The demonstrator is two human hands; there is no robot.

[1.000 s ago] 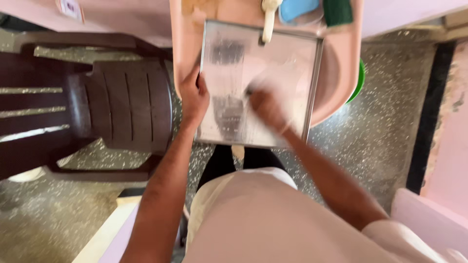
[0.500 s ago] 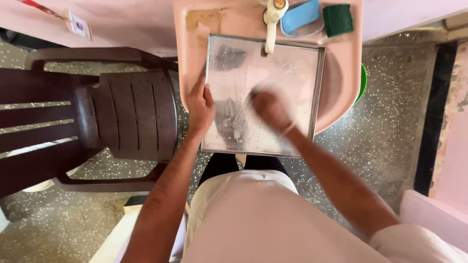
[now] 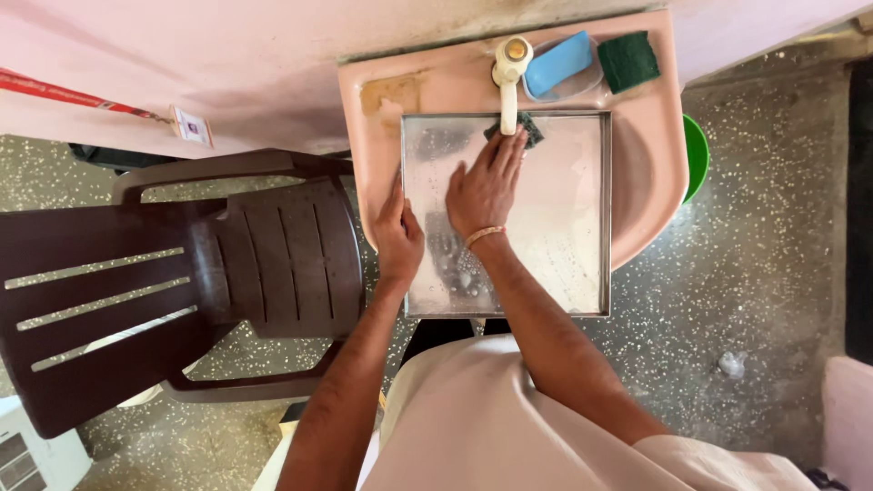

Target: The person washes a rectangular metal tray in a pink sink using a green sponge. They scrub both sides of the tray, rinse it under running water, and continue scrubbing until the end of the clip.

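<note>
- Gripping the near left edge of the square steel tray (image 3: pixel 564 227), our left hand (image 3: pixel 398 238) closes over its rim.
- We note the tray lies flat across the pink sink (image 3: pixel 650 195), under the white tap (image 3: pixel 511 77).
- Our right hand (image 3: pixel 484 186) lies flat, fingers extended, pressing a dark green scrub pad (image 3: pixel 530 132) onto the tray's far side.
- Soap film covers the tray beneath the wrist.

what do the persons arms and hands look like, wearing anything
Both forearms are bare, with no sleeves showing below the elbow and no gloves on the hands. The right hand has a thin orange-gold bangle around its wrist. The left hand shows no ring, watch or band. Lower in the view, the person wears a pale pinkish-beige garment.
</note>
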